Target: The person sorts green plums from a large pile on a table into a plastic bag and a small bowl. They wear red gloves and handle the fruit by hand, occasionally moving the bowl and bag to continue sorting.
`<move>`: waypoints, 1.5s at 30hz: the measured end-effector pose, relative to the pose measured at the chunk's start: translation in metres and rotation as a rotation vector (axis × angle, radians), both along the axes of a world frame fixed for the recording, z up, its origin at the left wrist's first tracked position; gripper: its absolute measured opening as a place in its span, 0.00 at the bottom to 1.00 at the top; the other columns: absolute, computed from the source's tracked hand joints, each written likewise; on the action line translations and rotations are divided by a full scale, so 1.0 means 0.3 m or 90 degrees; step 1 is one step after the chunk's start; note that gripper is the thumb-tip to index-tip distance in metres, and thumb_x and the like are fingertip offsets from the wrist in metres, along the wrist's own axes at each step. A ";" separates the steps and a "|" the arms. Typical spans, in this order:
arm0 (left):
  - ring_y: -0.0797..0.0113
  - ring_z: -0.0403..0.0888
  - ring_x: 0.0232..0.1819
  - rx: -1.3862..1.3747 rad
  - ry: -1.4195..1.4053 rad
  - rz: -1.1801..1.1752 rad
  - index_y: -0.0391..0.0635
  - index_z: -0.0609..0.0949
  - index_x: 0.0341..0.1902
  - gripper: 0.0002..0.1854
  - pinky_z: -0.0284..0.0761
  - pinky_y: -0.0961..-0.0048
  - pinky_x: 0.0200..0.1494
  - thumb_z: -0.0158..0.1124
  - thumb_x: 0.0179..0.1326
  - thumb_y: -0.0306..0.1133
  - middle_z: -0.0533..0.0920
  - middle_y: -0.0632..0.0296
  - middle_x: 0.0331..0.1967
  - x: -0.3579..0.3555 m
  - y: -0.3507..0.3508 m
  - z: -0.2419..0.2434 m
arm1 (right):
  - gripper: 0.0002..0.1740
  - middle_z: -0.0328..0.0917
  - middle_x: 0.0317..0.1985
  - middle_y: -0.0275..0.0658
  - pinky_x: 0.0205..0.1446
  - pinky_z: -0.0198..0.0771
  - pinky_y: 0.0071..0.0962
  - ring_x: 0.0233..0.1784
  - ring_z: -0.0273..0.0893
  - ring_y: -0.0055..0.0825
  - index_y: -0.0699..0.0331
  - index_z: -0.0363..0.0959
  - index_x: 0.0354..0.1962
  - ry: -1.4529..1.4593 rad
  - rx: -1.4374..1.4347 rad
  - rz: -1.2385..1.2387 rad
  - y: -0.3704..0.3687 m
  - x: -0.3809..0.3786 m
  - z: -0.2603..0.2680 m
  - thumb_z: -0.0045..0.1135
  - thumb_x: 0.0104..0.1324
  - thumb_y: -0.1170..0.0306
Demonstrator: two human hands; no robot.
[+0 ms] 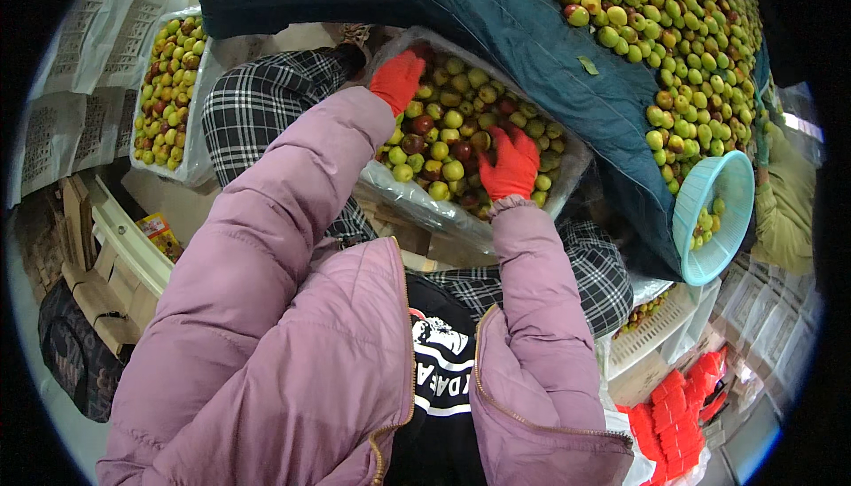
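Between my knees sits a crate lined with clear plastic (425,203), filled with green and reddish-brown jujubes (452,133). My left hand (397,80), in a red glove, is at the crate's far left corner; its fingertips reach down by the fruit and what they touch is partly hidden. Also red-gloved, my right hand (510,163) rests palm down on the jujubes toward the right side. Its fingers are spread among the fruit, and no jujube is seen lifted in it.
A blue cloth (532,53) edges a surface heaped with jujubes (698,53). On its rim a light-blue plastic basket (688,253) leans with a few fruits inside. Another full crate (203,97) stands left. Red netting (671,413) lies lower right; another person's sleeve (784,220) shows far right.
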State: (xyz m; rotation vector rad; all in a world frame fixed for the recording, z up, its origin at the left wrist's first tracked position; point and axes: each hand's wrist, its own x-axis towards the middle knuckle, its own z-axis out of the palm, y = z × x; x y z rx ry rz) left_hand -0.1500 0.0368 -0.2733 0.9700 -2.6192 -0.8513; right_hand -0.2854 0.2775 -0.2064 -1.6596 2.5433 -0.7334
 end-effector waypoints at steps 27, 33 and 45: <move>0.49 0.63 0.61 -0.105 -0.144 -0.168 0.50 0.71 0.59 0.29 0.54 0.49 0.63 0.62 0.51 0.42 0.69 0.48 0.58 -0.093 0.219 0.228 | 0.37 0.62 0.60 0.46 0.65 0.54 0.46 0.64 0.57 0.49 0.53 0.65 0.57 0.040 0.100 -0.069 0.002 -0.192 -0.093 0.64 0.47 0.62; 0.48 0.70 0.54 -0.039 -0.078 -0.198 0.49 0.75 0.54 0.24 0.66 0.57 0.57 0.61 0.51 0.38 0.73 0.47 0.54 -0.316 0.212 0.122 | 0.34 0.60 0.61 0.50 0.65 0.55 0.46 0.64 0.56 0.51 0.56 0.68 0.53 -0.049 0.133 -0.225 0.107 -0.206 -0.108 0.63 0.44 0.66; 0.60 0.57 0.68 -0.317 -0.082 -0.143 0.56 0.66 0.63 0.29 0.57 0.53 0.64 0.50 0.54 0.31 0.60 0.63 0.68 -0.074 -0.053 0.037 | 0.22 0.70 0.51 0.51 0.62 0.57 0.44 0.58 0.63 0.51 0.62 0.72 0.44 0.029 -0.090 -0.250 0.136 -0.242 -0.125 0.61 0.49 0.69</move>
